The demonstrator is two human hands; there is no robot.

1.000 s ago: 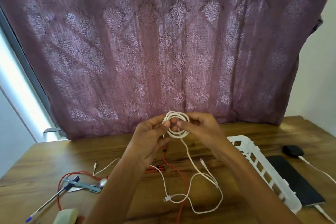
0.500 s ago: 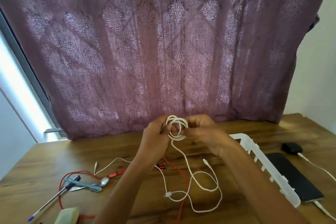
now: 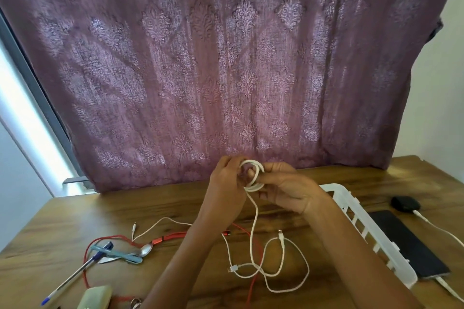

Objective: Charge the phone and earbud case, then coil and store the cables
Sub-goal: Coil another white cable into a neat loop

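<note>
At the table (image 3: 75, 228), beside the basket (image 3: 351, 206) and plugged-in phone (image 3: 406, 241), your left hand (image 3: 226, 183) and right hand (image 3: 288, 188) are both pinching a white cable (image 3: 254, 187) coil above the tabletop, its tail trailing below. Being light and limp, it is likely wanting to spring open; pinch where the loops cross.

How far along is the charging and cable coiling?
Done: phone and earbud case each appear plugged into white cables. In hand: left hand and right hand hold a white cable coil, its tail loose. Left: red cable lies uncoiled; storing in the white basket.
</note>
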